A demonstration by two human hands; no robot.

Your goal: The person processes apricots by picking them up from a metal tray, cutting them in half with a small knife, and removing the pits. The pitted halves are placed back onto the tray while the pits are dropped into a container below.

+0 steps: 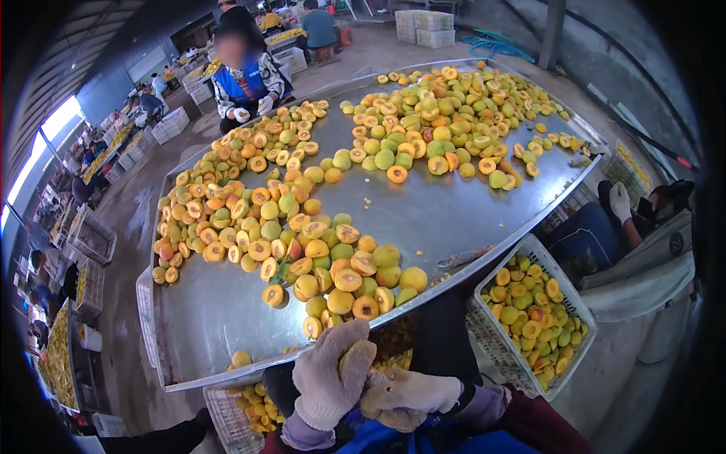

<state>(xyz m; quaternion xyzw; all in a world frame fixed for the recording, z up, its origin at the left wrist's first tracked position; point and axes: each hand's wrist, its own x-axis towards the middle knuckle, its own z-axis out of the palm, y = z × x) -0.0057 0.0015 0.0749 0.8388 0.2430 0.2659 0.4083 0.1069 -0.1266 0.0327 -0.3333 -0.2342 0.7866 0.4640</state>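
Note:
My left hand [331,372], in a pale knitted glove, is raised at the near edge of the metal table with its fingers bent together. My right hand [408,395], in a matching soiled glove, is curled close against it. Whatever lies between the fingers is hidden. Just beyond my hands, halved apricots [348,280] and whole-looking ones lie in a heap, some with cut faces and pits showing. The steel table [446,219] carries more of them in two broad piles.
A white crate [495,352] of apricot halves stands to the right, another crate [227,420] below left. Across the table a person in a blue vest [249,87] faces me. A gloved hand [620,203] of a co-worker rests at right. More crates [435,30] stand behind.

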